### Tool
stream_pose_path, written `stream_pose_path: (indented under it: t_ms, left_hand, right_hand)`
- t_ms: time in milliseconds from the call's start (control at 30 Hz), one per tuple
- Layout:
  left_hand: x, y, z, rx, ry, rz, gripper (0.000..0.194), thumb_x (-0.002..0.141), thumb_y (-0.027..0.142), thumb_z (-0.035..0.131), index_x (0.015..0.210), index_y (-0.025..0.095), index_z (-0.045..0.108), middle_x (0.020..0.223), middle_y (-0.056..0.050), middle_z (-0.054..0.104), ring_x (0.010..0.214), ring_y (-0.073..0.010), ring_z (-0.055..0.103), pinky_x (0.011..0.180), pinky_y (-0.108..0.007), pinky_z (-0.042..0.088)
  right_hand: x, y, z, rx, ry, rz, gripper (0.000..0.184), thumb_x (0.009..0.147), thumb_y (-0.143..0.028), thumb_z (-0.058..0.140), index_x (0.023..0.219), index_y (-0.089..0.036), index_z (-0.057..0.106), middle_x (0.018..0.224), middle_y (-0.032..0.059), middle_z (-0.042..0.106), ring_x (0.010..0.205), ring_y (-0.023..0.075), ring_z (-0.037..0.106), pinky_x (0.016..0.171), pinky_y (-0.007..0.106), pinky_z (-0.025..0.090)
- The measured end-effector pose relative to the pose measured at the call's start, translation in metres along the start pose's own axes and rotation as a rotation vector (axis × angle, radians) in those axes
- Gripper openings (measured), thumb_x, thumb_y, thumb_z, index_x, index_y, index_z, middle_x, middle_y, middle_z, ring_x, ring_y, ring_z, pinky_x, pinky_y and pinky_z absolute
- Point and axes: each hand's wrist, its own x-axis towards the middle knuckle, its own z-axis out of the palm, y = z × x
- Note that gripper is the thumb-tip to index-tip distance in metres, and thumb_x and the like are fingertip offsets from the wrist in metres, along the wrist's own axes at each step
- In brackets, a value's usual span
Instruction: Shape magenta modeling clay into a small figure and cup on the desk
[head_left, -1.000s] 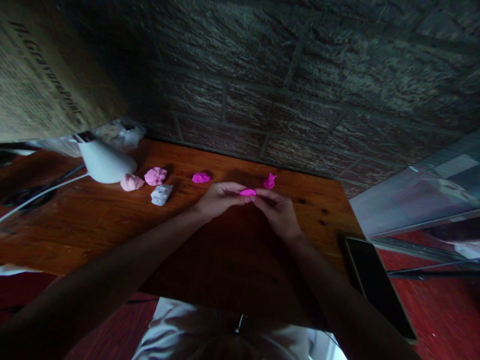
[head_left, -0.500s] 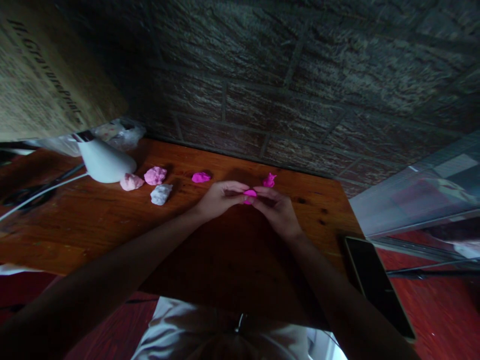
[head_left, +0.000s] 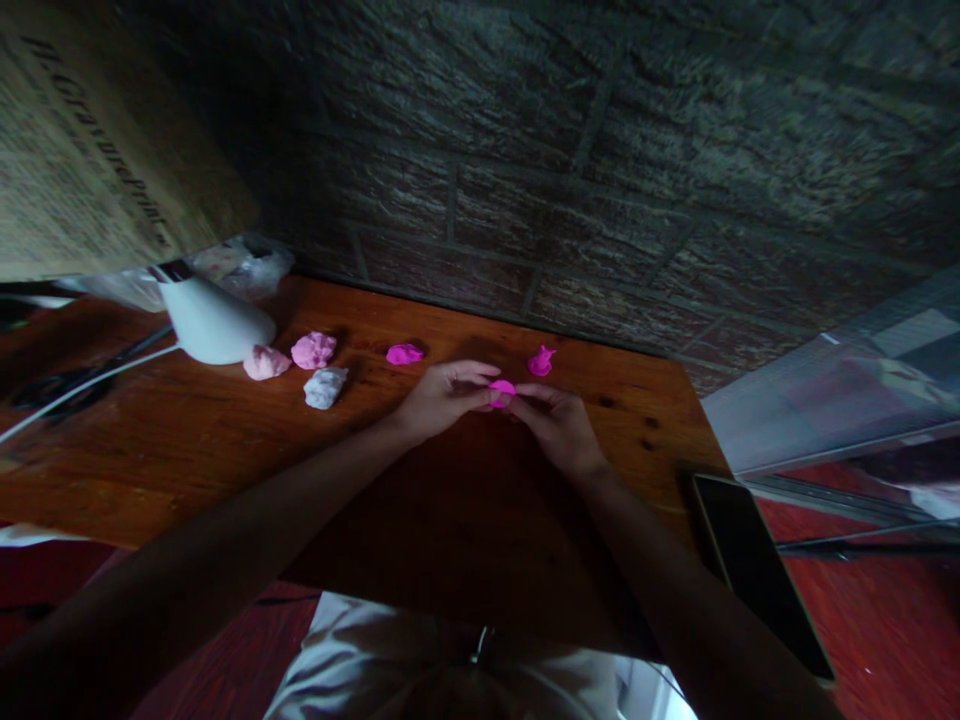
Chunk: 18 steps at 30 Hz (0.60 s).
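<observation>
My left hand (head_left: 442,397) and my right hand (head_left: 553,423) meet over the wooden table (head_left: 225,440), fingertips pinched together on a small magenta piece of clay (head_left: 501,390). Just beyond my right hand lies another magenta clay bit (head_left: 540,361). A flat magenta lump (head_left: 404,353) rests left of my left hand. Farther left sit a pink lump (head_left: 313,349), a pale pink lump (head_left: 265,362) and a white lump (head_left: 325,386).
A white lamp base (head_left: 212,320) with a cord stands at the back left, crumpled plastic (head_left: 240,265) behind it. A dark phone (head_left: 757,565) lies at the table's right edge. A brick wall (head_left: 600,180) runs behind the table.
The magenta piece between my fingers went from a flat oval to a more bunched shape. My hands stayed in the same spot, fingers shifting slightly.
</observation>
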Motion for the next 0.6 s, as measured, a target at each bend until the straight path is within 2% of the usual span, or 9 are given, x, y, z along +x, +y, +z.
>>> stream_pose_path:
  t_ms: [133, 233, 467, 600]
  left_hand:
    - [0.0008, -0.0017, -0.0009, 0.096, -0.075, 0.124, 0.033, 0.075, 0.035, 0.086, 0.098, 0.013, 0.077, 0.098, -0.008, 0.079, 0.086, -0.0173, 0.074, 0.085, -0.035, 0.06]
    - [0.0019, -0.0018, -0.0026, 0.165, -0.086, 0.176, 0.028, 0.078, 0.036, 0.083, 0.095, 0.013, 0.079, 0.096, -0.008, 0.08, 0.086, -0.0169, 0.074, 0.086, -0.032, 0.059]
    - [0.003, -0.0042, -0.0045, 0.115, -0.057, 0.09, 0.035, 0.073, 0.04, 0.087, 0.093, 0.013, 0.079, 0.091, -0.007, 0.08, 0.079, -0.0169, 0.074, 0.08, -0.032, 0.06]
    - [0.0011, -0.001, -0.0045, 0.108, -0.062, 0.048, 0.034, 0.073, 0.038, 0.087, 0.094, 0.012, 0.079, 0.091, -0.008, 0.08, 0.08, -0.0172, 0.074, 0.081, -0.033, 0.06]
  right_hand:
    - [0.0, -0.0004, -0.0007, -0.013, 0.024, -0.034, 0.022, 0.078, -0.043, 0.077, 0.088, -0.022, 0.081, 0.087, 0.0023, 0.081, 0.08, 0.0191, 0.074, 0.079, 0.032, 0.058]
    - [0.0001, 0.0008, 0.0007, -0.02, 0.029, -0.062, 0.022, 0.079, -0.042, 0.078, 0.089, -0.023, 0.081, 0.091, 0.0026, 0.082, 0.083, 0.0195, 0.075, 0.08, 0.032, 0.059]
    - [0.0003, 0.0045, 0.0031, -0.002, 0.024, -0.078, 0.025, 0.08, -0.045, 0.077, 0.092, -0.023, 0.081, 0.096, 0.003, 0.082, 0.086, 0.0201, 0.076, 0.082, 0.033, 0.06]
    - [-0.0007, 0.0024, 0.0023, -0.017, 0.009, -0.083, 0.023, 0.083, -0.042, 0.074, 0.092, -0.023, 0.081, 0.091, 0.003, 0.082, 0.08, 0.0186, 0.075, 0.078, 0.032, 0.059]
